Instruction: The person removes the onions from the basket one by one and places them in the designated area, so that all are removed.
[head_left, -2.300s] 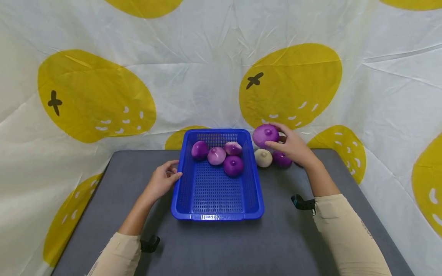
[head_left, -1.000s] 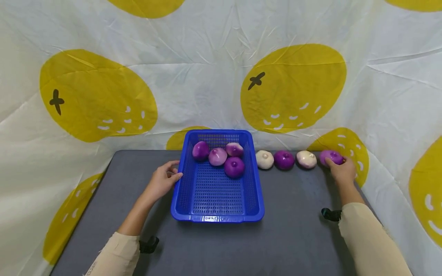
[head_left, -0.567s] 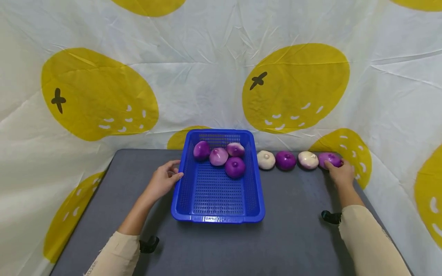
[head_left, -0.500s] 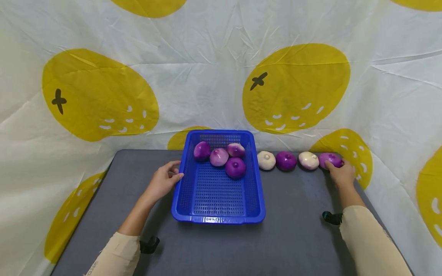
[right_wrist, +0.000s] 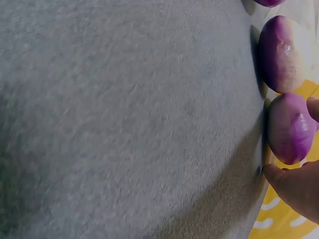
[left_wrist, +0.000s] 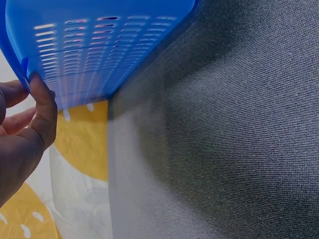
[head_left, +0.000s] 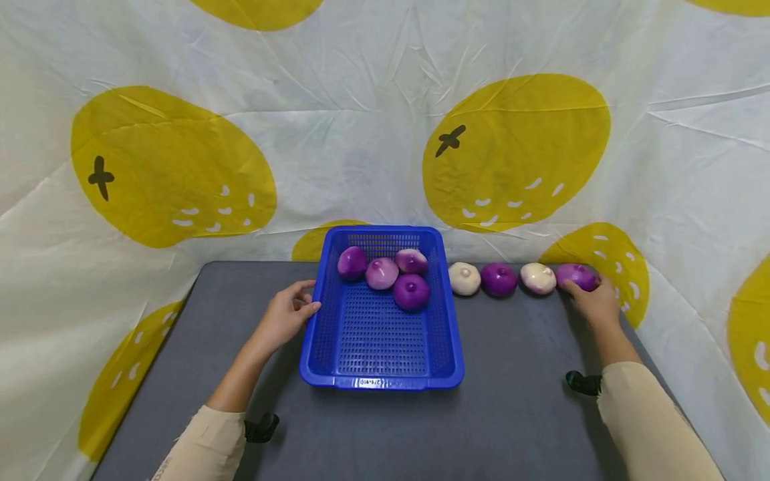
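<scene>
The purple onion [head_left: 577, 275] lay on the counter [head_left: 517, 374] at the right end of a row of four. The blue basket [head_left: 381, 374] stood upright, holding four onions at its far end.

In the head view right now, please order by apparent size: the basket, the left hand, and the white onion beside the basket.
1. basket
2. left hand
3. white onion
The basket and hand are nearer the camera, but the gaps are plain.
</scene>
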Motion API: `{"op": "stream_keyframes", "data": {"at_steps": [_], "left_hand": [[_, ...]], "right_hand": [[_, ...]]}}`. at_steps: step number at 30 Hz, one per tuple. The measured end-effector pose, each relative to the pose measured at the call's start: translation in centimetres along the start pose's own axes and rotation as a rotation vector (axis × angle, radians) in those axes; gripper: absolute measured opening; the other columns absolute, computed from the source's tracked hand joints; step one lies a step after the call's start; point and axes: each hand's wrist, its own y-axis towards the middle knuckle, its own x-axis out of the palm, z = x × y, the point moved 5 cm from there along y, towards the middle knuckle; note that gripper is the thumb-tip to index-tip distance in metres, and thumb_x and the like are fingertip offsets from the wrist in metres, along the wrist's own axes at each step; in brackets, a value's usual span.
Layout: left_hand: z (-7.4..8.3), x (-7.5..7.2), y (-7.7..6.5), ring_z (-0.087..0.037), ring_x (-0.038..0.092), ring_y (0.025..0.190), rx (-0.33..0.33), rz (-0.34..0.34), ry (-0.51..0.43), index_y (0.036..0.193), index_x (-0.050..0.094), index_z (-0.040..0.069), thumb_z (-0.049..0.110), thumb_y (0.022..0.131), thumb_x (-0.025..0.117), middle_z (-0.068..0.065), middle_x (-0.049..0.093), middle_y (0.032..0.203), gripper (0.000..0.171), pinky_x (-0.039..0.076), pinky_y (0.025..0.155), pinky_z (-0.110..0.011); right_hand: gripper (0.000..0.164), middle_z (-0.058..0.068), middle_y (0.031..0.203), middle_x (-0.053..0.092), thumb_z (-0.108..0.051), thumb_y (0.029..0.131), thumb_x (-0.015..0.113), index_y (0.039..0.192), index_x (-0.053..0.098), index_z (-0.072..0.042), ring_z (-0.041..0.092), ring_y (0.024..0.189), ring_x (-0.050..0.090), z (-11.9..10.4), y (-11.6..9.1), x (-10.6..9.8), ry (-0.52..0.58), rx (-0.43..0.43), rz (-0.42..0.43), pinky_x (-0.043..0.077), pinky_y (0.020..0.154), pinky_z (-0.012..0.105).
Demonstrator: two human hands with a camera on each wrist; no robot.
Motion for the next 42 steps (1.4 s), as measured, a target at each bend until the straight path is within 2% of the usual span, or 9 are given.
{"op": "stream_keyframes", "data": {"at_steps": [9,14,19,26,29,36,42], "left_hand": [[0.3,0.0,0.0,-0.024,0.068,0.082,0.015,-0.007,-0.031,0.144,0.052,-0.006,0.007,0.101,0.065,-0.02,0.06,0.102,0.047,0.058,0.063,-0.03],[0.4,-0.2,0.0,-0.024,0.068,0.082,0.02,0.0,-0.036,0.143,0.053,-0.006,0.006,0.1,0.066,-0.02,0.06,0.101,0.046,0.057,0.062,-0.029],[0.4,-0.3,0.2,-0.023,0.067,0.08,0.025,0.01,-0.034,0.142,0.054,-0.005,0.006,0.1,0.067,-0.019,0.06,0.1,0.045,0.056,0.061,-0.028],[0.4,-0.1,0.1,-0.024,0.067,0.08,0.009,0.008,-0.027,0.142,0.054,-0.004,0.008,0.1,0.067,-0.018,0.06,0.101,0.046,0.057,0.062,-0.03],[0.4,-0.1,0.0,-0.025,0.067,0.082,-0.002,0.004,-0.024,0.143,0.054,-0.003,0.008,0.1,0.067,-0.018,0.06,0.102,0.046,0.057,0.063,-0.031],[0.4,-0.1,0.1,-0.025,0.068,0.082,-0.001,0.007,-0.02,0.142,0.054,-0.005,0.007,0.1,0.067,-0.019,0.061,0.101,0.046,0.057,0.063,-0.03],[0.5,0.0,0.1,-0.025,0.068,0.083,0.0,0.004,-0.02,0.142,0.054,-0.005,0.007,0.1,0.067,-0.019,0.061,0.101,0.046,0.058,0.062,-0.03]], "right_hand": [[0.101,0.038,0.164,0.013,-0.054,0.101,0.054,0.16,0.003,0.01,0.056,0.148,0.025,0.1,-0.5,-0.9,-0.025,-0.034,-0.035,0.026,0.12,0.065],[0.097,0.037,0.165,0.013,-0.052,0.102,0.053,0.161,0.005,0.009,0.056,0.15,0.022,-1.5,-1.1,-1.3,-0.034,-0.091,-0.009,0.023,0.121,0.065],[0.094,0.034,0.165,0.02,-0.052,0.102,0.056,0.163,0.011,0.003,0.055,0.149,0.025,-4.9,-2.1,-1.3,-0.028,-0.206,0.019,0.022,0.121,0.066],[0.089,0.026,0.167,0.023,-0.044,0.101,0.062,0.163,0.017,0.0,0.051,0.149,0.032,-10.5,-4.0,-0.2,0.081,-0.325,0.01,0.029,0.12,0.062],[0.088,0.022,0.169,0.022,-0.043,0.101,0.063,0.164,0.017,-0.003,0.047,0.151,0.032,-13.0,-4.8,0.6,0.118,-0.356,-0.025,0.032,0.119,0.061],[0.088,0.021,0.168,0.023,-0.043,0.099,0.067,0.164,0.019,-0.005,0.042,0.152,0.032,-18.5,-6.6,3.2,0.2,-0.435,-0.14,0.029,0.123,0.055],[0.084,0.018,0.167,0.029,-0.038,0.099,0.069,0.163,0.024,-0.007,0.04,0.15,0.037,-22.9,-7.6,5.6,0.229,-0.476,-0.208,0.037,0.119,0.055]]}}
